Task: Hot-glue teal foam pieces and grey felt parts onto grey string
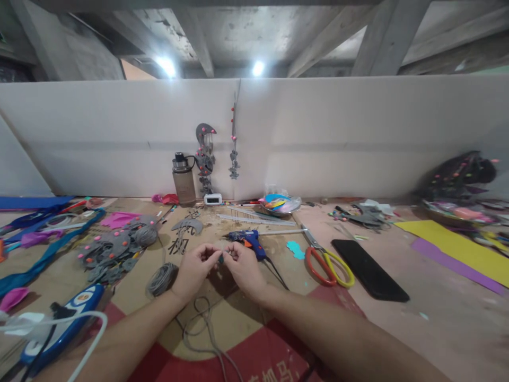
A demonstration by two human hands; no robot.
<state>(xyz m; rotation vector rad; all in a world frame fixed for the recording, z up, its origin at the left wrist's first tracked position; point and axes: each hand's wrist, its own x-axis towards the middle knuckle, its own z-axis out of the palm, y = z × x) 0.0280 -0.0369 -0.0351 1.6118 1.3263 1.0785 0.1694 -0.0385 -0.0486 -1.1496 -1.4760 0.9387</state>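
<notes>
My left hand [199, 266] and my right hand [244, 269] meet above the cardboard, thumbs and fingertips pinched together. Between them shows a small dark teal piece [221, 259], too small and half hidden to name. A loose grey cord [210, 339] lies in loops on the cardboard below my wrists. Left of my left hand sits a wound bundle of grey cord [163, 279]. Just behind my right hand lies a blue glue gun [256, 244] with a black cable. A grey felt crescent [191, 227] rests behind my left hand.
Scissors [324, 260] with red and yellow handles and a black phone [369, 269] lie to the right. A blue power strip [63, 323] with plugged cables is at front left. Grey felt pieces with pink beads [115, 246] lie left. A bottle [183, 183] stands behind.
</notes>
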